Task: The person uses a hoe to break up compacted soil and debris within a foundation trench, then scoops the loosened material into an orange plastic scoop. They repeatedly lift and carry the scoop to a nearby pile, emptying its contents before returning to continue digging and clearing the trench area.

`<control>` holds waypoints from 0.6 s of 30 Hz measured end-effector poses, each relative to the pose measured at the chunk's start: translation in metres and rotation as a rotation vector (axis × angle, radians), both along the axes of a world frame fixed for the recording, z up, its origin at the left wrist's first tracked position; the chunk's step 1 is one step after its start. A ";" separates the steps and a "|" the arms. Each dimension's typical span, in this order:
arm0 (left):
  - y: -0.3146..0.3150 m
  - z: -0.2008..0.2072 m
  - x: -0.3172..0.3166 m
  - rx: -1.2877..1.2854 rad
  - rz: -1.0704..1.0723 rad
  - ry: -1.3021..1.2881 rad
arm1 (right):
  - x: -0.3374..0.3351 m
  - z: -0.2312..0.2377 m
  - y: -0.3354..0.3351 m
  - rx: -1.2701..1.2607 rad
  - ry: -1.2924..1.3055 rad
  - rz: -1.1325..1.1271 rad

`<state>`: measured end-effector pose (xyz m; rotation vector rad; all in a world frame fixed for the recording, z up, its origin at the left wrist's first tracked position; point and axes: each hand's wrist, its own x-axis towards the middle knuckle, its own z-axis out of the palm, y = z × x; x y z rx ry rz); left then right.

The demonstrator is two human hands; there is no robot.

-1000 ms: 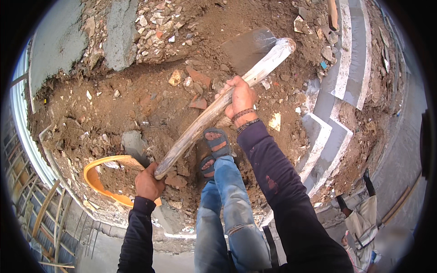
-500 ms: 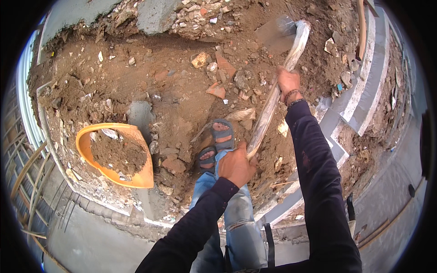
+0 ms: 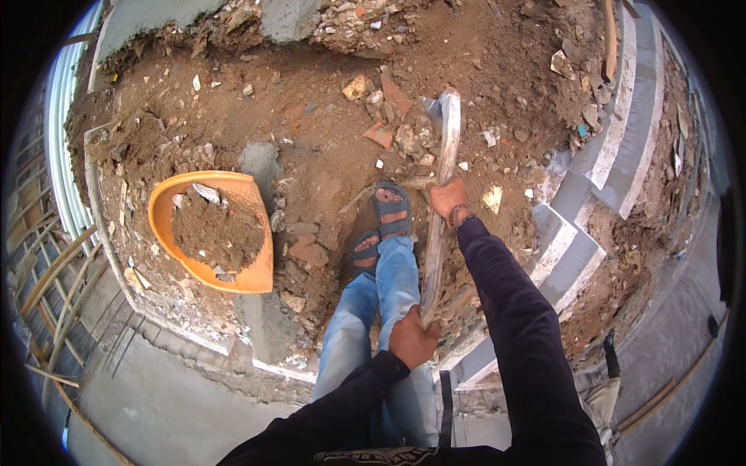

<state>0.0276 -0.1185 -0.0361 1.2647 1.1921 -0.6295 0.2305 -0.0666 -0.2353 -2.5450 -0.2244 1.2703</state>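
Observation:
My right hand point(image 3: 449, 199) grips the middle of a hoe's pale wooden handle point(image 3: 451, 144), a beaded bracelet at its wrist. My left hand point(image 3: 413, 339) is wrapped round the handle's near end, in front of my jeans. At the far end, the hoe's metal blade point(image 3: 432, 106) shows only in part, low over the soil beside broken brick pieces. Left of my sandalled feet lies a yellow-orange scoop-shaped pan point(image 3: 165, 250), heaped with brown soil point(image 3: 214, 233) and a few stone bits.
Brick shards point(image 3: 396, 95) and stones litter the dug earth. Grey concrete steps point(image 3: 579, 194) run along the right, with a wooden pole point(image 3: 609, 43) beyond. Bamboo strips point(image 3: 58, 268) and white pipes point(image 3: 62, 147) lie left. Another person's trouser leg point(image 3: 602, 404) shows lower right.
Both hands have drawn the hoe toward me; its head has come from the far right to near the brick shards. The view has shifted slightly. The pan stays beside my feet.

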 end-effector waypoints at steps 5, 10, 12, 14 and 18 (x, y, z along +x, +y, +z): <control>-0.025 0.022 -0.027 -0.004 0.099 -0.067 | -0.044 -0.013 -0.031 -0.070 -0.010 0.139; 0.014 0.042 0.003 -0.090 0.139 -0.203 | 0.010 -0.044 -0.034 0.059 0.076 0.929; 0.035 0.047 0.020 -0.095 0.125 -0.290 | 0.035 -0.043 -0.026 0.066 0.223 0.679; 0.047 0.053 0.033 -0.120 0.202 -0.362 | 0.038 -0.025 -0.011 0.061 0.377 0.366; 0.077 0.081 0.033 -0.132 0.216 -0.439 | 0.037 0.048 0.022 0.026 0.573 -0.274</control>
